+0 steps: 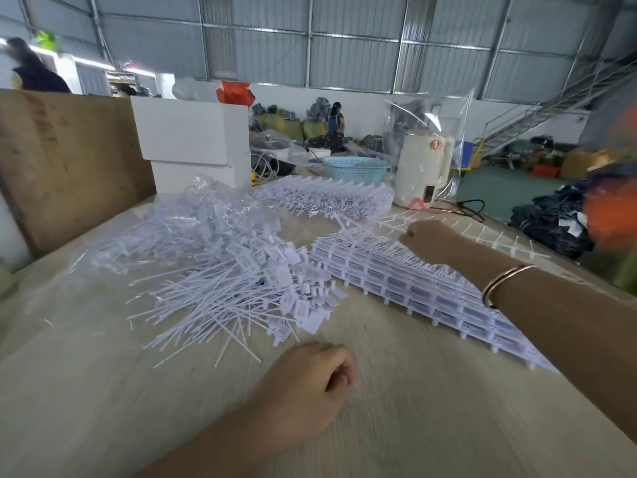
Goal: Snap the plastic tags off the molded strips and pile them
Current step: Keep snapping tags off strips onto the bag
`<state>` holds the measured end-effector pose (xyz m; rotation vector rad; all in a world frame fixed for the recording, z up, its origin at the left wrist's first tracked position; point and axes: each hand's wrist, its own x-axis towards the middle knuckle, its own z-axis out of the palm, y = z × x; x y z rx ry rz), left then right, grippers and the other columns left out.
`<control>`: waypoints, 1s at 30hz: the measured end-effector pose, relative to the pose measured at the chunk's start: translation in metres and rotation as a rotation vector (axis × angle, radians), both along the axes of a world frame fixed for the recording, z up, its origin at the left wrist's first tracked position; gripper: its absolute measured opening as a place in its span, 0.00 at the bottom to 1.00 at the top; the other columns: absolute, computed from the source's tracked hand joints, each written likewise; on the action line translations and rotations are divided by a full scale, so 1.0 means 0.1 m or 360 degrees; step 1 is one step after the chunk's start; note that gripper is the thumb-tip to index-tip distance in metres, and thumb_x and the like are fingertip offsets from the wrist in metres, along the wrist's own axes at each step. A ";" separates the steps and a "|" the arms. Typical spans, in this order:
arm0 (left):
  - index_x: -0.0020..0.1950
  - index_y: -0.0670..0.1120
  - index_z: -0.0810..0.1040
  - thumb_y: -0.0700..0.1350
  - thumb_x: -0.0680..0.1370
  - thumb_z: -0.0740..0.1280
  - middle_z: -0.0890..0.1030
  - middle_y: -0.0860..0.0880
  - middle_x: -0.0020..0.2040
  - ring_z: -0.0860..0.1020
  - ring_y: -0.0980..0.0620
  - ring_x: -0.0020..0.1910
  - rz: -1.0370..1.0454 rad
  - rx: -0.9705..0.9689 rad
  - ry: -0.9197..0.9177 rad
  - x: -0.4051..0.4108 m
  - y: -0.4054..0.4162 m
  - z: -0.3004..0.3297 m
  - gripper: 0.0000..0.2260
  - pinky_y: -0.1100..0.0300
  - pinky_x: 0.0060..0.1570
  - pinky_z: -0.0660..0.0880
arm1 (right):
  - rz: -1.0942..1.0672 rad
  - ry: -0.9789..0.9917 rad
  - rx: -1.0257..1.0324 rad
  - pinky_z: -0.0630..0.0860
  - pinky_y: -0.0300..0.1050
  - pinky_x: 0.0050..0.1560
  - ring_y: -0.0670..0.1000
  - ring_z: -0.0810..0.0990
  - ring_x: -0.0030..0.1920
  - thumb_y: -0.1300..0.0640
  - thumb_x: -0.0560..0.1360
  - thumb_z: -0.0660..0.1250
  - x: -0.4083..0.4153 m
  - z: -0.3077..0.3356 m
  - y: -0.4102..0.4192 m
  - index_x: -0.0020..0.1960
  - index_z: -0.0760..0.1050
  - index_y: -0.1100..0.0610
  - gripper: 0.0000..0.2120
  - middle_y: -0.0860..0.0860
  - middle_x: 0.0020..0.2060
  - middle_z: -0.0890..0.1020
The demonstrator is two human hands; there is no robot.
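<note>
A big loose pile of white plastic tags [220, 270] with long thin tails covers the middle of the table. To its right lies a stack of white molded strips [406, 281] with tags still attached. My right hand [425, 238] reaches over the far end of that stack, fingers curled onto the top strip. My left hand [310, 384] rests on the table near the front, fingers curled, holding nothing that I can see. A second heap of strips [324, 194] lies farther back.
White boxes [193, 139] and a brown board [69, 160] stand at the back left. A blue basket [356, 169] and a white appliance [424, 167] sit at the back right. The table's right edge [551, 270] runs close behind my right forearm.
</note>
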<state>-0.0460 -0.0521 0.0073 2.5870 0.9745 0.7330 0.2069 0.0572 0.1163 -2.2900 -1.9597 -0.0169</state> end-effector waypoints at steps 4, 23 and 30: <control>0.44 0.53 0.73 0.43 0.75 0.59 0.73 0.58 0.37 0.70 0.61 0.42 -0.0006 -0.0027 -0.0020 -0.02 0.00 0.01 0.06 0.71 0.40 0.64 | 0.0058 -0.0093 -0.0151 0.72 0.48 0.51 0.60 0.76 0.56 0.57 0.81 0.53 -0.14 -0.23 0.05 0.59 0.74 0.62 0.15 0.60 0.55 0.78; 0.53 0.57 0.76 0.45 0.82 0.56 0.81 0.57 0.49 0.79 0.63 0.46 -0.0075 -0.0944 -0.0659 -0.05 0.08 0.24 0.11 0.69 0.46 0.73 | 0.0370 0.0265 0.0825 0.69 0.43 0.39 0.51 0.72 0.35 0.56 0.81 0.56 -0.62 0.00 -0.33 0.62 0.76 0.50 0.14 0.53 0.43 0.73; 0.63 0.52 0.74 0.49 0.82 0.55 0.80 0.55 0.56 0.79 0.59 0.53 -0.0081 -0.1210 -0.0647 0.06 0.10 0.51 0.13 0.67 0.53 0.75 | 0.0239 0.0871 0.0789 0.66 0.34 0.23 0.52 0.69 0.26 0.62 0.81 0.55 -0.60 0.25 -0.43 0.64 0.75 0.56 0.16 0.50 0.31 0.74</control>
